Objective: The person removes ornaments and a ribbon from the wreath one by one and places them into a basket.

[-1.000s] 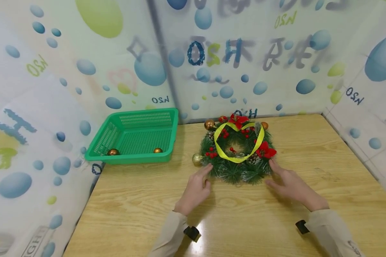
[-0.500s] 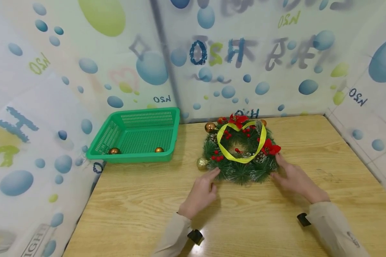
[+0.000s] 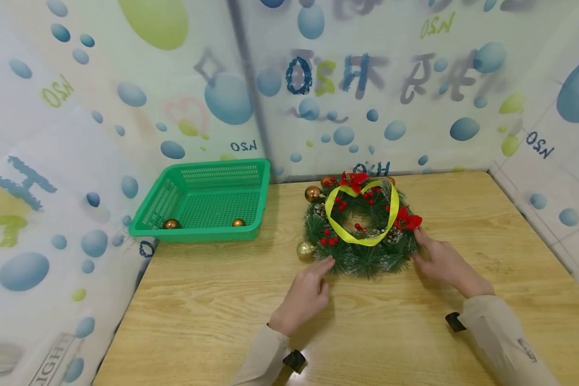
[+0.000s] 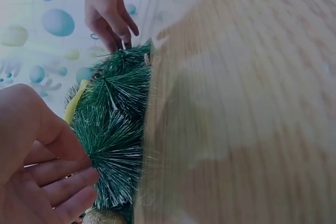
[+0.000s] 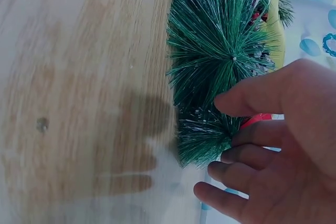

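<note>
A green pine wreath (image 3: pixel 364 261) lies on the wooden table, trimmed with red flowers (image 3: pixel 407 219), red berries, pinecones and several baubles. A yellow ribbon loop (image 3: pixel 366 241) rests on top of it. At the wreath's front left, near a gold glitter bauble (image 3: pixel 306 250), the left hand (image 3: pixel 301 297) reaches its extended forefinger to the needles. The right hand (image 3: pixel 447 264) has its fingers at the right edge beside a red flower. In the right wrist view, that hand's fingers (image 5: pixel 252 153) are loosely bent against the green tufts (image 5: pixel 215 45); neither hand wraps around the wreath.
A green plastic basket (image 3: pixel 198 236) stands at the back left, with a copper bauble (image 3: pixel 171 224) and a smaller gold one (image 3: pixel 238 222) inside. Bubble-printed sheeting (image 3: pixel 342 134) closes off the table's back and sides.
The wreath has shifted slightly to the right and turned a little counter-clockwise. Both hands have moved along with it, the left one rightward. The basket and its baubles have stayed in place.
</note>
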Demonstrator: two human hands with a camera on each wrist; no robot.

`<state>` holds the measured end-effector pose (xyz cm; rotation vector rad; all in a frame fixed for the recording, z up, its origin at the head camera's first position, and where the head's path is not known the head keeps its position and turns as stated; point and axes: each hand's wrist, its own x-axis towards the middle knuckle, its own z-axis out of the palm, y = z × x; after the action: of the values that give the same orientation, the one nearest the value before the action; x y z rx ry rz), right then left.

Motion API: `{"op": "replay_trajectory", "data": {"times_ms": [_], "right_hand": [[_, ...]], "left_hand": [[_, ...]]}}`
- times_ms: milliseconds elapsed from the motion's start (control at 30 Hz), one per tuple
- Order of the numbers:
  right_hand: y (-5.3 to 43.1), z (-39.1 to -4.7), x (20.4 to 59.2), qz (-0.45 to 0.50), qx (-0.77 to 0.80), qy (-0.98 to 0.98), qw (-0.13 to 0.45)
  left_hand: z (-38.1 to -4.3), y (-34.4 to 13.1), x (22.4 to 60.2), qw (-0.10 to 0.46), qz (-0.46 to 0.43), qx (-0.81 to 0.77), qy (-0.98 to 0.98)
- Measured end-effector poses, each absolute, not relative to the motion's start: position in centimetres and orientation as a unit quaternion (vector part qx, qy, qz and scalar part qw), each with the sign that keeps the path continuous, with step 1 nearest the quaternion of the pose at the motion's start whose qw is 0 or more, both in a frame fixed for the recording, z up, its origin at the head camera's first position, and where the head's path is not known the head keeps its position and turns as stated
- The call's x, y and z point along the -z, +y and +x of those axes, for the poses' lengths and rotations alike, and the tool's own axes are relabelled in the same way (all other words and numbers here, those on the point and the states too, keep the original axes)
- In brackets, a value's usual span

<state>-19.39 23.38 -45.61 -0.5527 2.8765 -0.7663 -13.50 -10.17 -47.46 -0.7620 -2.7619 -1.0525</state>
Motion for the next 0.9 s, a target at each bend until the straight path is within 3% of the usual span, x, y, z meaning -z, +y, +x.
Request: {"op": "replay_trajectory", "data": {"times_ms": [200,433,700,900], "right_hand": [[23.6,-19.5,45.9,-0.179,0.259,0.948,0.057],[23.5,-19.4,45.9,-0.177,0.262,0.947,0.056],[23.8,-19.1,46.2,-0.161,0.272,0.946,0.072],[23.4,-19.1,46.1,-0.163,0.276,0.945,0.061]], "left_hand": [[-13.8,-10.9,47.2,0.026,-0.242,0.385,-0.89],[-16.0,-13.6,47.0,0.088,-0.168,0.441,-0.877],[-18.6,-15.3,48.4,-0.018,-0.102,0.448,-0.888],[-18.9,-15.1,49.0,-0.012,-0.105,0.44,-0.892]]}}
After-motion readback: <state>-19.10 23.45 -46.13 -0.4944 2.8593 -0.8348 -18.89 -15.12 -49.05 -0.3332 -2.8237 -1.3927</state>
